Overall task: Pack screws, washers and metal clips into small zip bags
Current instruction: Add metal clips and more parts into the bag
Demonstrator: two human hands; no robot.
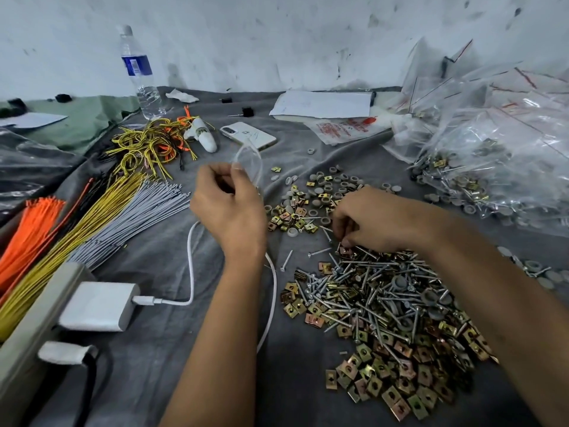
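My left hand point(229, 208) is raised above the grey cloth and pinches a small clear zip bag point(250, 163) between thumb and fingers. My right hand point(366, 221) reaches down at the far edge of a big heap of silver screws point(372, 291), its fingers curled and pinching a screw there. Brass-coloured metal clips point(397, 377) lie spread at the near side of that heap. A smaller heap of grey washers and clips point(311, 200) lies between my two hands.
A pile of filled zip bags point(498, 155) rises at the right. Bundles of orange, yellow and grey cable ties point(101, 217) lie at the left, near a white charger point(98, 306) with its cable. A phone point(248, 135), a water bottle point(140, 75) and papers point(323, 103) are at the back.
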